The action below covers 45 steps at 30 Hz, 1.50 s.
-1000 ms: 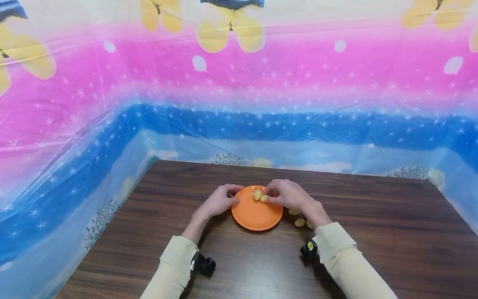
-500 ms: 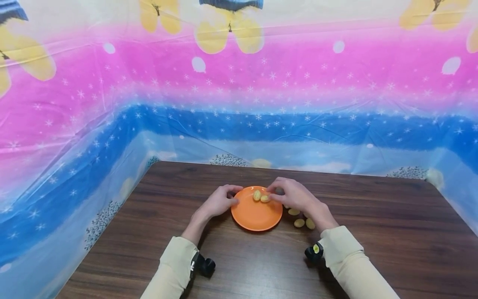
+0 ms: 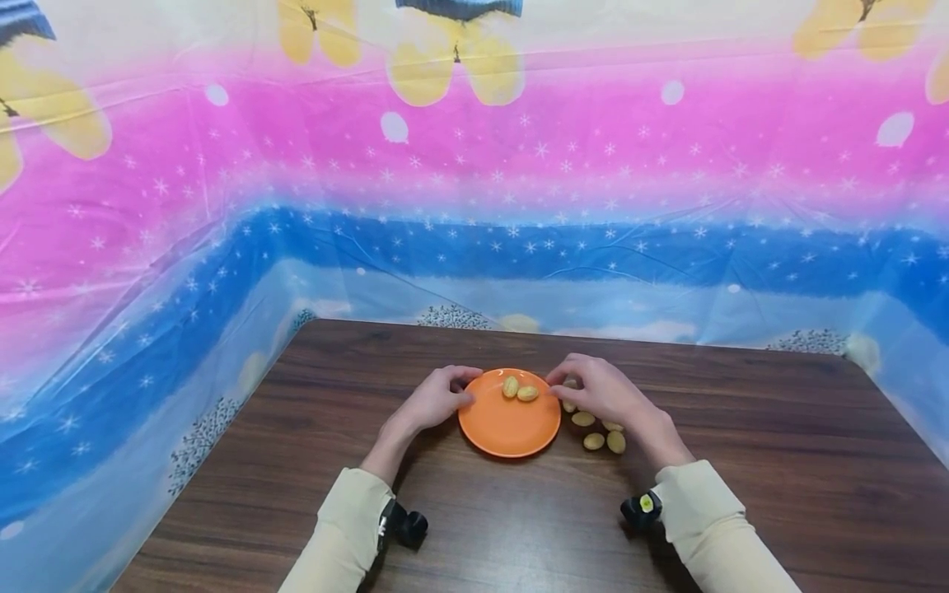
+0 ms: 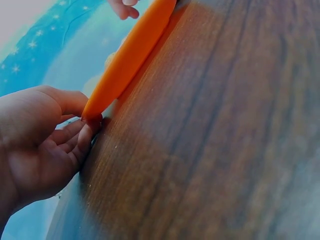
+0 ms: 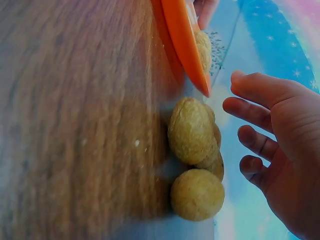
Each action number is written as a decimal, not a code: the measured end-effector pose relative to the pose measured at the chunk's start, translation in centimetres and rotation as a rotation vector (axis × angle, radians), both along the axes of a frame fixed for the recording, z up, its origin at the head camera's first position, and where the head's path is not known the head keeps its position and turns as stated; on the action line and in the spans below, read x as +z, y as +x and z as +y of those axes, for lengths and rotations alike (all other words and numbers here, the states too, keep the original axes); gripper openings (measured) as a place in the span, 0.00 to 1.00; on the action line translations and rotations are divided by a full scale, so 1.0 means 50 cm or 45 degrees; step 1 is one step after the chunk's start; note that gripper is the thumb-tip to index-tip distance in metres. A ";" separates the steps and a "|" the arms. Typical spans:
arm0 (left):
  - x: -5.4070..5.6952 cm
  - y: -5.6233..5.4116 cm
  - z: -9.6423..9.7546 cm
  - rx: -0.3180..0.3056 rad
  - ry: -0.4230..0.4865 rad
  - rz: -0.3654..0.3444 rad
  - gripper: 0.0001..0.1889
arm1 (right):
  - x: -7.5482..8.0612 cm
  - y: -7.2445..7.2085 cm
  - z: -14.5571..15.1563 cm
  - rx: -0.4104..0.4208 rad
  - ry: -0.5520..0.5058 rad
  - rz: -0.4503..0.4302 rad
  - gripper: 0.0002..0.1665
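Note:
My left hand (image 3: 436,397) pinches the left rim of a round orange plate (image 3: 511,432), thumb above and fingers beneath, as the left wrist view shows. Two tan, egg-shaped things about as big as walnuts (image 3: 527,394) lie side by side near the plate's far edge. My right hand (image 3: 600,387) is over the plate's right rim, beside a loose group of several more such tan ovals (image 3: 583,418) on the table. The right wrist view shows its fingers spread and bent loosely, holding nothing; the nearest ovals (image 5: 190,131) lie just across from the fingertips.
The dark wood-grain table (image 3: 474,527) carries everything. Behind it and at the left hangs a printed cloth (image 3: 474,181) in pink and blue. A small black camera is strapped at each wrist, beside the cream sleeves (image 3: 348,511).
My right hand has let go of one tan oval on the plate and moved right to the group beside it. The left hand has stayed on the rim.

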<state>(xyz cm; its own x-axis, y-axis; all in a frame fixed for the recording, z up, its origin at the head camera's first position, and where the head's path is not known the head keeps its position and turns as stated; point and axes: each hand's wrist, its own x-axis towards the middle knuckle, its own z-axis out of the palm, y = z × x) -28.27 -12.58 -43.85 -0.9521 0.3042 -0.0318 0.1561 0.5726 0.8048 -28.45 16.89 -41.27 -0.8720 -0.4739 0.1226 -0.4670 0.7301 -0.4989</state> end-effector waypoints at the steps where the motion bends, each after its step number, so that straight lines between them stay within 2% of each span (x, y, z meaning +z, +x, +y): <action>1: 0.000 -0.001 0.000 0.000 0.000 0.000 0.22 | -0.001 0.001 0.003 -0.001 0.003 0.001 0.12; 9: 0.003 0.000 -0.002 0.001 0.002 -0.001 0.22 | -0.001 0.009 0.025 -0.021 0.003 0.032 0.12; 16: 0.002 0.003 -0.001 0.011 -0.001 -0.013 0.22 | 0.002 0.017 0.044 -0.081 0.013 0.058 0.12; 27: -0.004 -0.001 -0.001 0.001 -0.003 -0.014 0.22 | -0.016 0.028 0.085 -0.088 -0.019 0.085 0.12; 45: -0.003 0.001 -0.001 0.014 -0.011 -0.009 0.22 | -0.040 0.025 0.117 -0.162 -0.089 0.024 0.12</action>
<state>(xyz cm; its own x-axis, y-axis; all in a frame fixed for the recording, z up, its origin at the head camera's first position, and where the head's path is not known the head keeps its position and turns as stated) -28.23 -12.64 -43.98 -0.9551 0.2935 -0.0414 0.1439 0.5812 0.8009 -27.20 22.73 -43.26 -0.9217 -0.3495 0.1683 -0.3826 0.7479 -0.5425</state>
